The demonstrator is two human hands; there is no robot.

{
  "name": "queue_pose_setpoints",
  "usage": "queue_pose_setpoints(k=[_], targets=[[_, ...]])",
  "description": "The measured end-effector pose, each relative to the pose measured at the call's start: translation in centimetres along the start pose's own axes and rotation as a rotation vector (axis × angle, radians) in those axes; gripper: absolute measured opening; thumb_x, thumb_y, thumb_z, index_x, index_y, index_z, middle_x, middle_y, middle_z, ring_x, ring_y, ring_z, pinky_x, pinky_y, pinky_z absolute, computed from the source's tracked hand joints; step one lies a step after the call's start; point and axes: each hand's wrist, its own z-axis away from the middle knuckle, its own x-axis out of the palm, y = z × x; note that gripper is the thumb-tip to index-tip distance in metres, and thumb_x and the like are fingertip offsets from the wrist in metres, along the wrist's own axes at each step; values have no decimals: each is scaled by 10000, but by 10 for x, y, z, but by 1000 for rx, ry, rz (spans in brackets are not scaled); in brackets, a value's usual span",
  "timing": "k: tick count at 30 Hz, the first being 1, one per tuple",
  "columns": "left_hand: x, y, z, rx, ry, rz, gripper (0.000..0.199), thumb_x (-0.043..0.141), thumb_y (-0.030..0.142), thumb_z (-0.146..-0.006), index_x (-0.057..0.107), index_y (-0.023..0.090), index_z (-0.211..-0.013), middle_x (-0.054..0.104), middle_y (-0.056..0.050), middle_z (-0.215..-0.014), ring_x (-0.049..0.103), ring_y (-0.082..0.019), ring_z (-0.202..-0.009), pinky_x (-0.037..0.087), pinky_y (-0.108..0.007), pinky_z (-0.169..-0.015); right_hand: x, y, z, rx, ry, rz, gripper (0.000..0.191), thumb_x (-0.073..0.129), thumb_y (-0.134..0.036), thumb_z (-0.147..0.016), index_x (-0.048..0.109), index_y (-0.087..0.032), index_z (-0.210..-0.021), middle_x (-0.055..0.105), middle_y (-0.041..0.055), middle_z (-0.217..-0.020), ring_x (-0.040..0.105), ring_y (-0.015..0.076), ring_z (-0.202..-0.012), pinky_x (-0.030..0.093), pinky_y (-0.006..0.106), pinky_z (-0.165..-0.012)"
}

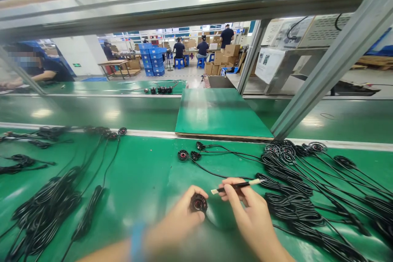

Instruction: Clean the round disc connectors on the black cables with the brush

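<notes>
Over green mat [138, 196], left fingers [196, 218] snug around disc [198, 203], right fingers [232, 199] around tool [242, 184]

A light blue band [137, 241] wraps the left forearm [110, 251], behind the wrist and well back from the grip of the left hand [183, 211]. It looks fairly wide and of one colour; blur hides any clasp or lettering. Ahead of it, the left hand is bare right up to the grip. The right hand [250, 206] is bare too, from the fingertips at its grip back past the wrist.
</notes>
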Motion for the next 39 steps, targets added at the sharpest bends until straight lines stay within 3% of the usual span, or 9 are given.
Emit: queue_pose_setpoints(k=[4, 7, 14, 20, 24, 30, 35, 37, 39], targets=[[3, 3, 0, 126, 208, -231, 177, 519, 205, -852, 499, 183, -1026, 544, -14, -855, 533, -149, -765, 437, -280, -717, -2, 0, -1, -29, -55, 79, 143, 518, -348, -990, 607, -236, -989, 670, 6, -857, 685, 141, -685, 560, 224, -653], [2, 7, 1, 228, 302, -370, 55, 505, 207, -875, 518, 188, -925, 536, -51, -949, 539, -199, -903, 433, -348, -860, -3, -4, -1, -24, -94, 125, 168, 437, -336, -1019, 565, -238, -971, 635, 1, -821, 650, 145, -689, 520, 241, -646], [3, 7, 8, 328, 181, -236, 50, 480, 231, -913, 464, 215, -957, 468, -37, -950, 522, -205, -920, 436, -349, -866, -1, -13, 7, -205, -408, 225, 146, 483, -231, -960, 619, -259, -1004, 554, 2, -858, 575, 143, -746, 434, 256, -659], [-1, -2, 9, 522, 181, -546, 132, 445, 201, -950, 550, 229, -1025, 530, -90, -1051, 549, -236, -1000, 441, -368, -898, 11, 5, 21, -546, -283, 442, 166, 431, -175, -949, 593, -213, -941, 512, 11, -778, 507, 139, -624, 337, 262, -539], [-6, -11, 11, 530, 128, -581, 119, 453, 193, -958, 548, 242, -1010, 537, -86, -1038, 578, -218, -956, 479, -345, -850, 12, 6, 26, -678, -266, 586, 184, 424, -179, -973, 587, -209, -894, 485, 4, -698, 499, 164, -602, 295, 289, -517], [-4, -8, 11, 511, 146, -609, 83, 463, 254, -963, 529, 233, -1008, 525, -93, -1039, 570, -227, -972, 470, -365, -868, 17, 8, 25, -538, -264, 499, 165, 460, -145, -891, 580, -217, -804, 502, -1, -728, 501, 142, -582, 303, 267, -513], [-6, 10, 12, 436, 89, -630, 249, 383, 389, -969, 523, 201, -1052, 559, -111, -1044, 545, -254, -982, 456, -401, -898, 11, 5, 17, -212, -472, 265, 144, 556, -113, -781, 623, -238, -806, 562, -36, -756, 558, 121, -645, 357, 225, -570], [-15, 11, 9, 461, 201, -655, 294, 340, 397, -979, 514, 204, -1115, 568, -119, -1109, 534, -262, -1058, 440, -414, -949, 6, 0, 10, -162, -583, 247, 120, 615, -142, -799, 620, -230, -717, 569, -53, -699, 557, 110, -616, 357, 217, -562], [-30, 9, 0, 463, 439, -730, 281, 312, 350, -991, 501, 209, -1144, 571, -115, -1153, 532, -251, -1110, 433, -417, -985, 2, -5, 3, -128, -583, 307, 144, 646, -194, -839, 625, -225, -700, 574, -57, -681, 556, 109, -600, 371, 220, -566]])
